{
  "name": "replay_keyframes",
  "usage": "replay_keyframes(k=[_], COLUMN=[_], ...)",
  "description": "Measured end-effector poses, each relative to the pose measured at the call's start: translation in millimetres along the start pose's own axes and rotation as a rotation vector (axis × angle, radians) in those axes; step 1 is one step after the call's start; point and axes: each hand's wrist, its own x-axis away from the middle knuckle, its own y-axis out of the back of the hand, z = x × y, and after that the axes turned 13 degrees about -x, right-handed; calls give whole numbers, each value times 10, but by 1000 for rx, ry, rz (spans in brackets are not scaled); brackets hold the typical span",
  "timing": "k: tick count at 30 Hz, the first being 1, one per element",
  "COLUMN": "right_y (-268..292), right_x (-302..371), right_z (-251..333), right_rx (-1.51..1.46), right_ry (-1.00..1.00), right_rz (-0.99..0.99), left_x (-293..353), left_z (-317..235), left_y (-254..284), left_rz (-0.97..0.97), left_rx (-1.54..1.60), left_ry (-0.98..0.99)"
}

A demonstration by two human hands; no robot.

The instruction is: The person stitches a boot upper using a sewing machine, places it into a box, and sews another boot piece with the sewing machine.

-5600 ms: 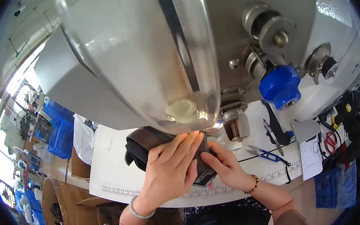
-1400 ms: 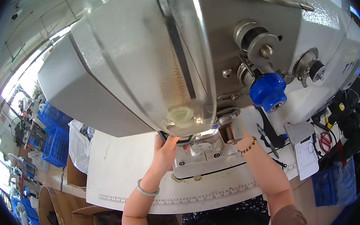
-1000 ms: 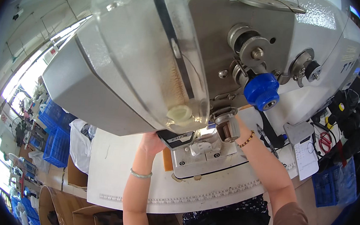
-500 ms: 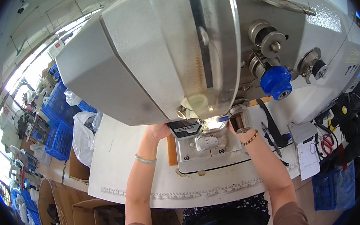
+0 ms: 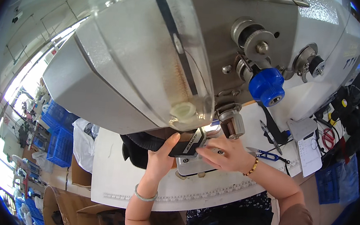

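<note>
My left hand [image 5: 162, 158] grips a black fabric piece, its thumb on top. That piece carries a grey-and-black patch [image 5: 193, 142] with light lettering and lies at the front of the sewing machine's needle area. My right hand [image 5: 227, 154] is beside the patch's right edge, thumb and fingers apart, the tips at or close to it. Whether a thread is between them is too small to tell. The sewing machine head [image 5: 124, 64] hangs over the work and hides part of the fabric. Below the hands, the metal bed plate [image 5: 190, 168] shows in part.
Blue-handled snips [image 5: 268, 155] and tweezers [image 5: 270, 136] lie on the white table [image 5: 116, 180], right of my hands. A ruler strip [image 5: 173, 194] runs along its front edge. A notepad [image 5: 309, 156] lies at right. Cardboard boxes [image 5: 62, 207] and blue crates [image 5: 60, 145] stand left.
Both hands have come out from under the machine head, toward me. The black piece and patch came with the left hand. My right hand now shows beside the patch.
</note>
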Motion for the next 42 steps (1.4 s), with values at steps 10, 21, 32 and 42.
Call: replay_keyframes(k=[10,21,32,42], right_y=[-73,-156,-96,-26], right_x=[-140,-170,-148,-149], right_z=[28,61,140,72], right_rx=[127,177,26,81], right_ry=[36,-92,-215,-53], right_rz=[-118,-163,-40,11], left_x=[-143,-328,-110,143], left_z=[158,176,186,377], left_y=[185,169,62,-58], left_rz=[-84,-33,-155,-305], left_rx=[-1082,-56,-124,-1136], left_ry=[-652,-46,-68,-680])
